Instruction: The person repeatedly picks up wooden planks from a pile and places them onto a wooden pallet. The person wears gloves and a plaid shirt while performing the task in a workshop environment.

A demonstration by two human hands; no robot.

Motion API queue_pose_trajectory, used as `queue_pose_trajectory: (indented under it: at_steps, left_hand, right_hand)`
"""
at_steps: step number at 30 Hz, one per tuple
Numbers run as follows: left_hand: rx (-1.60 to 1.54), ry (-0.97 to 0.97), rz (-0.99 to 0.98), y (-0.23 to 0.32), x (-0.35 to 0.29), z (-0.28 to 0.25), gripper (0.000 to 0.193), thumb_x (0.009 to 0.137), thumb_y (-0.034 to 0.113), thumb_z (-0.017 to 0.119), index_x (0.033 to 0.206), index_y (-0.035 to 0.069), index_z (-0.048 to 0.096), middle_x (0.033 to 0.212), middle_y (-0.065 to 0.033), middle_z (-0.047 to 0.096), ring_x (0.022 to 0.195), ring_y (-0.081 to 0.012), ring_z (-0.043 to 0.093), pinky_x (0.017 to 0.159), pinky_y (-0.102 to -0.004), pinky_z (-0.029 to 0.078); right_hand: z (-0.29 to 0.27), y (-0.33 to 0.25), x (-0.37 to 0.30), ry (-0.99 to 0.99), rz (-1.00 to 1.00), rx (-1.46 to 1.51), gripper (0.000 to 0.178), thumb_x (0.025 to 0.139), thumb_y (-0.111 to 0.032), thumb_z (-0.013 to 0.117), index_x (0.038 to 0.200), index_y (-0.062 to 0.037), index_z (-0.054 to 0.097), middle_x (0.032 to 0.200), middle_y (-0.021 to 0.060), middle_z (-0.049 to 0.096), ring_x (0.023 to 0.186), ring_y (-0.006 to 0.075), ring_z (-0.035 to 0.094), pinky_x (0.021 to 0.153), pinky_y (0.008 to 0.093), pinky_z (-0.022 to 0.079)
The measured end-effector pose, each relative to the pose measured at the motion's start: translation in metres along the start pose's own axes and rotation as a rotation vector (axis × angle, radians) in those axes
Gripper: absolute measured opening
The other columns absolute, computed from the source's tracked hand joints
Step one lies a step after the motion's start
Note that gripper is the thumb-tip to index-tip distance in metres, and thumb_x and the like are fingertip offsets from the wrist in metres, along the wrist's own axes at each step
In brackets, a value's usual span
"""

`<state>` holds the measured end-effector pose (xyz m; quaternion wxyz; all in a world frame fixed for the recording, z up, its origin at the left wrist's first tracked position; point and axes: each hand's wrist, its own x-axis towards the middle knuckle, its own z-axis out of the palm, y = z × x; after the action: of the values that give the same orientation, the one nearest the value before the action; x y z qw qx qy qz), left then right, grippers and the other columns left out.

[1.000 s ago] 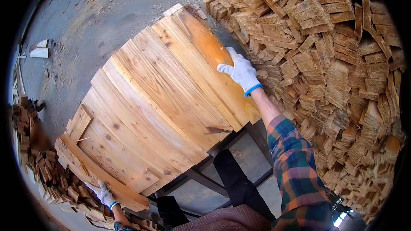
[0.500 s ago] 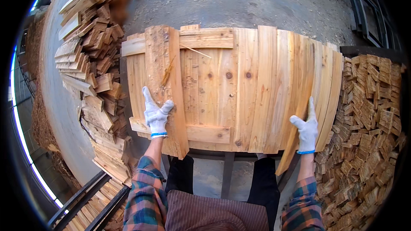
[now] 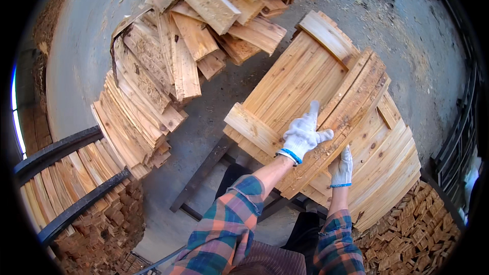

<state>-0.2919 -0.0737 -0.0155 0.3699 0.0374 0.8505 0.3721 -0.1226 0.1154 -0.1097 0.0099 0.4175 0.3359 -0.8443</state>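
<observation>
While your left hand (image 3: 301, 135), in its white knit glove with a blue cuff, reaches over the left side of the long, rough-faced brown boards (image 3: 351, 109), fingers extended and thumb spread, let it steady them rather than press hard. The boards lie close together, slantwise across the surface of pale, knotty wooden planks (image 3: 382, 158). Your right hand (image 3: 342, 169), gloved alike, sits at their right edge; its palm is hidden, so whether it grips cannot be told. Work from both sides with even pressure, keeping the long edges lined up. Mind the near ends, which seem to jut past the surface, and keep fingertips out of the seam and away from splinters.
</observation>
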Motion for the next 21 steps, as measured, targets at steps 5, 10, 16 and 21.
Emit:
queue_pose_trajectory:
  at_steps: [5,10,16,21]
  left_hand:
    - [-0.201,-0.178,0.019,-0.019,0.008,-0.015,0.098,0.075,0.063,0.072,0.149,0.01,0.036,0.116,-0.0225,0.066,0.102,-0.0408,0.065,0.087,-0.0471,0.053]
    - [-0.377,-0.238,0.031,-0.044,0.019,-0.036,0.076,0.079,0.068,0.066,0.127,0.012,0.053,0.103,-0.0192,0.069,0.1,-0.0385,0.067,0.082,-0.0513,0.053]
    - [-0.522,-0.219,0.067,-0.065,0.024,-0.019,0.086,0.076,0.077,0.06,0.129,0.01,0.055,0.108,-0.0204,0.069,0.103,-0.0388,0.066,0.082,-0.0508,0.053]
    - [-0.391,-0.176,0.022,-0.051,0.02,-0.029,0.085,0.077,0.076,0.061,0.129,0.008,0.057,0.104,-0.0199,0.07,0.1,-0.0387,0.066,0.081,-0.0499,0.053]
  right_hand:
    - [-0.01,-0.02,0.002,0.017,0.12,-0.101,0.05,0.091,-0.04,0.07,0.128,-0.0076,0.058,0.124,0.0089,0.066,0.108,0.0269,0.065,0.097,0.0449,0.053]
    - [0.017,-0.051,-0.002,-0.095,0.095,-0.273,0.046,0.091,-0.03,0.07,0.128,-0.0047,0.057,0.123,0.0126,0.065,0.109,0.029,0.064,0.097,0.0464,0.054]
    - [0.053,-0.032,-0.022,-0.006,-0.016,-0.141,0.051,0.085,-0.023,0.074,0.128,-0.0027,0.057,0.125,0.0111,0.065,0.108,0.029,0.065,0.096,0.0445,0.054]
    - [0.049,-0.031,-0.02,-0.035,0.013,-0.099,0.047,0.087,-0.02,0.07,0.128,-0.0026,0.056,0.123,0.0122,0.065,0.108,0.0285,0.065,0.094,0.0461,0.055]
